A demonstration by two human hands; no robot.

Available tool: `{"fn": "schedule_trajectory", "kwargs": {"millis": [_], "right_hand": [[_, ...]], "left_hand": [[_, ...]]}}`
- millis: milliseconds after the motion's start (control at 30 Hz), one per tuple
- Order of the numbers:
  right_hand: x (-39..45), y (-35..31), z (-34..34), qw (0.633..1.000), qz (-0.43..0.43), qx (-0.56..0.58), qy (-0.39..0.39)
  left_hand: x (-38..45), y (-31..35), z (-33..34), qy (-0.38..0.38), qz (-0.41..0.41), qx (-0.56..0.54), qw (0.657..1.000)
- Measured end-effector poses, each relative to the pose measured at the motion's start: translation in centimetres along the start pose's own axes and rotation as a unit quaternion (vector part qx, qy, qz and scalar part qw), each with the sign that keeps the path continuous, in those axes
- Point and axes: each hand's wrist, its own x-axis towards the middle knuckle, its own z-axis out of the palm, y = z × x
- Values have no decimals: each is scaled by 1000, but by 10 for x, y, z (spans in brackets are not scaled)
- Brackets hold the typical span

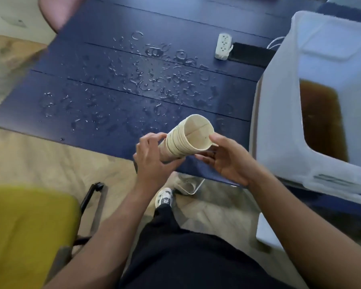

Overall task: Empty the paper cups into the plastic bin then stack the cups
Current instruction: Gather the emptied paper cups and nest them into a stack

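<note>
Stack of paper cups (183, 140): cream-coloured, nested one inside another, many rims showing close together; held tilted in the air over the near edge of the table, open mouth turned up and toward the right, inside of the top cup visible with its seam. Left hand (152, 155): fingers and thumb curled round the narrow lower end of the stack, gripping it. Right hand (225, 159): at the mouth end, thumb laid on the rim of the top cup, fingers loosely curved beneath the rim; whether those fingers press the cup wall cannot be told. Plastic bin (279, 126): translucent white, standing at the right just beside the table, brown liquid (323, 119) pooled in its bottom. Table (104, 59): dark blue, slatted, its middle covered with scattered droplets and ring-shaped wet marks (154, 80). White power strip (223, 46): lying on the far right part of the table, touching a black rectangular object (251, 55). Yellow chair seat (27, 230): lower left, on the floor side. Person's dark trousers and one patterned shoe (165, 198): below the hands.
</note>
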Motion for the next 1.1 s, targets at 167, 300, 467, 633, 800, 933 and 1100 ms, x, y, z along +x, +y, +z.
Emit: {"fn": "schedule_trajectory", "kwargs": {"millis": [167,300,467,633,800,933,1100], "right_hand": [[-42,50,-6,997,26,-28,-61],[-71,103,-7,996,59,-15,-67],[-87,152,-10,995,102,-5,0],[-88,181,-12,994,106,-23,32],[-82,204,-11,994,98,-39,17],[-73,227,-12,993,106,-26,46],[-54,259,-26,984,129,-68,104]], "left_hand": [[-83,-9,-3,-8,-80,20,997],[-144,-16,-13,-96,-131,-22,987],[-180,-29,-14,-169,-244,-96,950],[-186,-40,-11,-212,-318,-161,910],[-170,-55,-8,-220,-368,-230,874],[-151,-72,4,-243,-386,-249,854],[-137,-91,32,-262,-377,-244,854]]}}
